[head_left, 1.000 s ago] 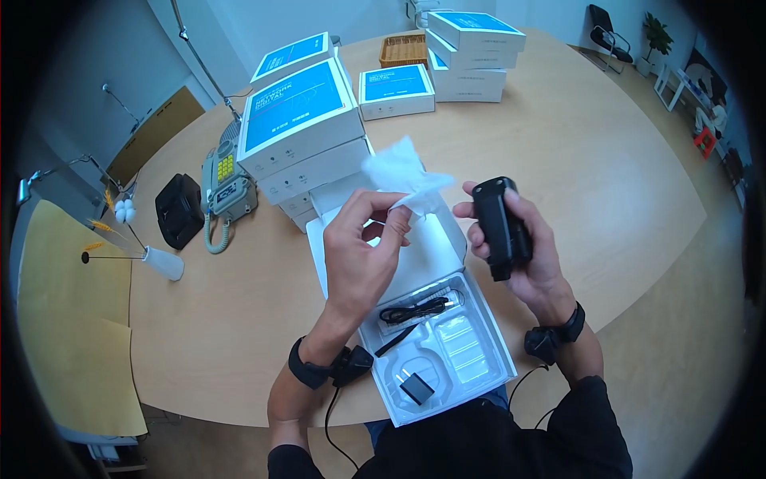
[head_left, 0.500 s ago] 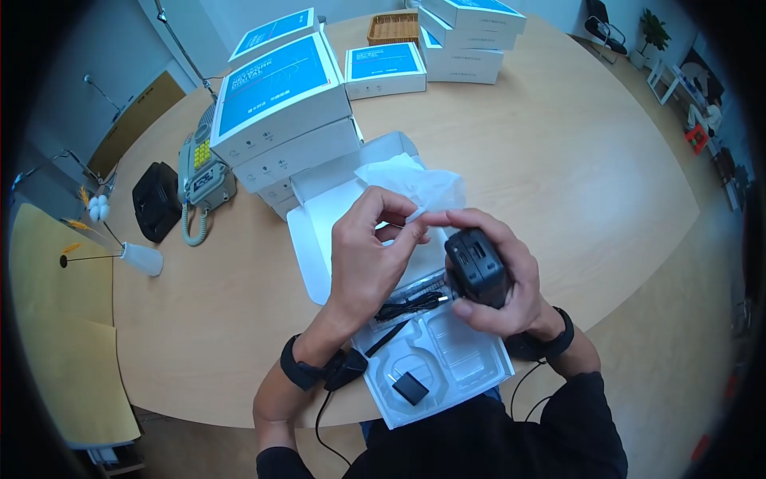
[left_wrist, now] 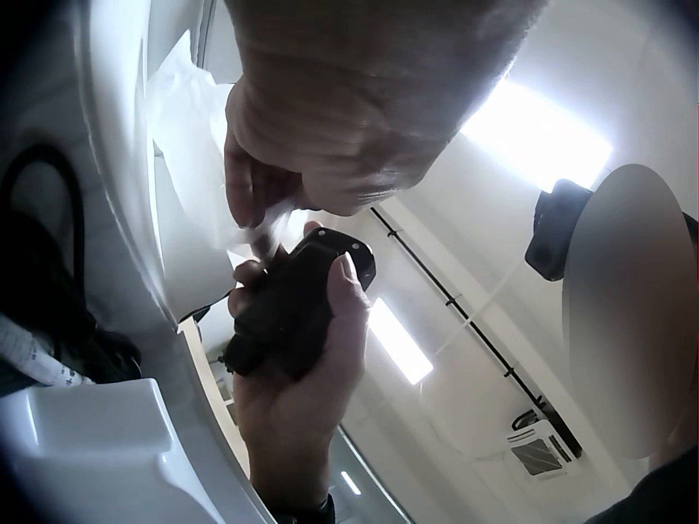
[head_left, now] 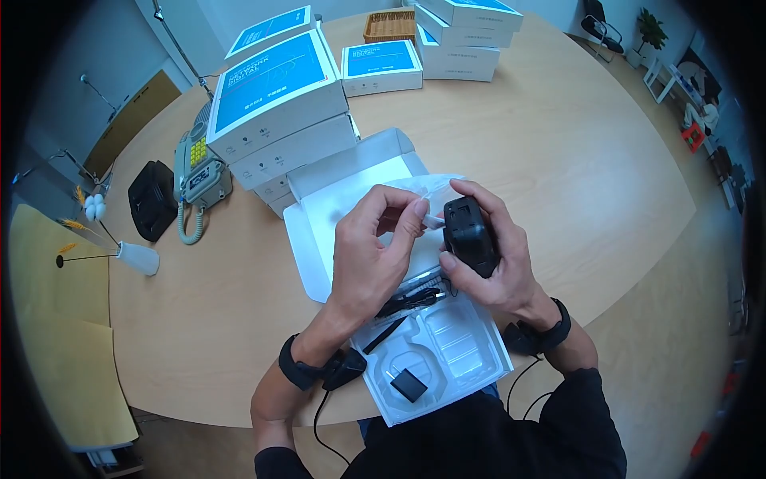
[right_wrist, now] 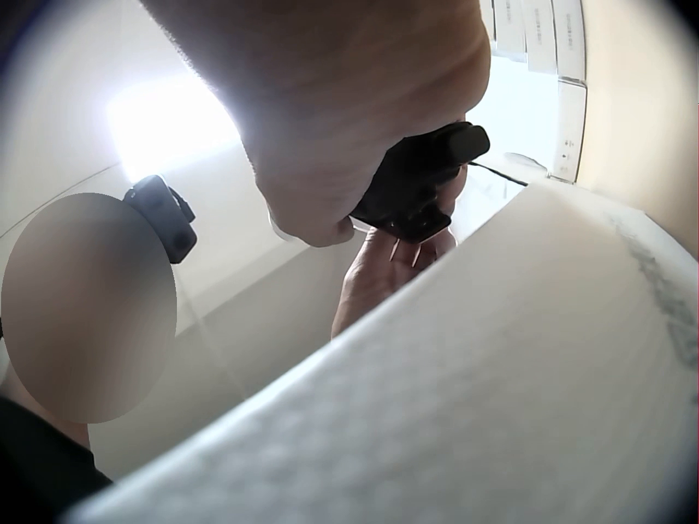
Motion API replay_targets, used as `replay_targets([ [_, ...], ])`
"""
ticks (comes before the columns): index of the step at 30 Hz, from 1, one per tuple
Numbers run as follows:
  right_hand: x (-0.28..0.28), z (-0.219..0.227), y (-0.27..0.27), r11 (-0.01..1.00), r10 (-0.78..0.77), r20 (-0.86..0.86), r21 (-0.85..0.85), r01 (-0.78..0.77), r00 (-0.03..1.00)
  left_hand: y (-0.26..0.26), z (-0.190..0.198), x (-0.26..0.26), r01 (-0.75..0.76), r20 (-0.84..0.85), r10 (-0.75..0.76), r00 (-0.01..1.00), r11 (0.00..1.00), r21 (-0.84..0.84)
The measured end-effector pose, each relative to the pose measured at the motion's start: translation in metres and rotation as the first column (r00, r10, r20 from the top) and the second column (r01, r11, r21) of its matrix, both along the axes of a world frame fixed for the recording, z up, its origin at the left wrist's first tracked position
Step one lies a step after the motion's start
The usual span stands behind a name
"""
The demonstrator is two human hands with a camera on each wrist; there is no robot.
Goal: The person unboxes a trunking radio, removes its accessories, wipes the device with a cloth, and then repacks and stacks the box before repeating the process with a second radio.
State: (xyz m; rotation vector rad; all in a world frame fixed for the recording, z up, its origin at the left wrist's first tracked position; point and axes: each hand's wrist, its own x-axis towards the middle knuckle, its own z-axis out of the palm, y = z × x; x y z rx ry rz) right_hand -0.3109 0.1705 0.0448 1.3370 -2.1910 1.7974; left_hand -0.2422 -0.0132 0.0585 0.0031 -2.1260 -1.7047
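Observation:
Over an open white box, my left hand pinches a thin, translucent white wrapper between thumb and fingertips. My right hand grips a black boxy device, one end tilted up. The two hands are close together, with the wrapper's pinched end right beside the device. In the left wrist view the wrapper hangs past the left fingers, above the device. The right wrist view shows the device under the right hand, partly hidden by it.
In the box's moulded plastic tray lie a black plug adapter, a coiled black cable and a black strip. Stacked white-and-blue boxes stand behind on the left, near a desk phone. A wicker basket sits farther back.
My right hand has brought the device left, close to my left hand, and turned it. The wrapper, raised earlier above the left fingers, has dropped lower behind both hands.

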Motion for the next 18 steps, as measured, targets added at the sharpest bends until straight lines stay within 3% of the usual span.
replay_targets([
  [2, 0.000, 0.002, -0.002, 1.000, -0.010, -0.050, 0.015, 0.011, 0.999, 0.002, 0.000, 0.001, -0.008, -0.015, 0.008, 1.000, 1.000, -0.005],
  [7, 0.001, 0.004, -0.001, 1.000, -0.016, -0.161, 0.005, 0.017, 0.987, 0.008, 0.003, 0.003, 0.033, -0.024, -0.028, 0.999, 0.979, 0.201],
  [9, 0.004, 0.004, 0.002, 0.994, 0.003, 0.058, -0.108, 0.003, 0.998, 0.006, 0.004, 0.002, 0.047, 0.014, -0.052, 0.999, 0.972, 0.230],
  [10, 0.003, 0.003, 0.004, 0.994, 0.004, 0.058, -0.108, 0.002, 0.998, 0.004, 0.005, 0.002, 0.060, 0.048, -0.075, 0.996, 0.964, 0.258],
  [12, 0.002, 0.000, 0.006, 0.970, 0.146, 0.335, -0.235, -0.068, 0.931, 0.004, 0.003, 0.001, 0.055, 0.043, -0.068, 0.997, 0.968, 0.244],
  [14, 0.005, 0.004, 0.000, 0.944, 0.198, 0.376, -0.320, -0.074, 0.905, 0.004, 0.001, 0.000, 0.049, 0.040, -0.060, 0.997, 0.972, 0.230],
  [16, 0.009, 0.010, -0.007, 0.859, 0.268, 0.471, -0.512, 0.013, 0.840, 0.005, 0.000, -0.002, 0.040, -0.029, -0.034, 0.999, 0.968, 0.247],
  [18, 0.006, 0.008, 0.000, 0.866, 0.273, 0.493, -0.500, 0.012, 0.826, 0.007, -0.001, -0.001, 0.034, -0.068, -0.017, 0.998, 0.969, 0.245],
])
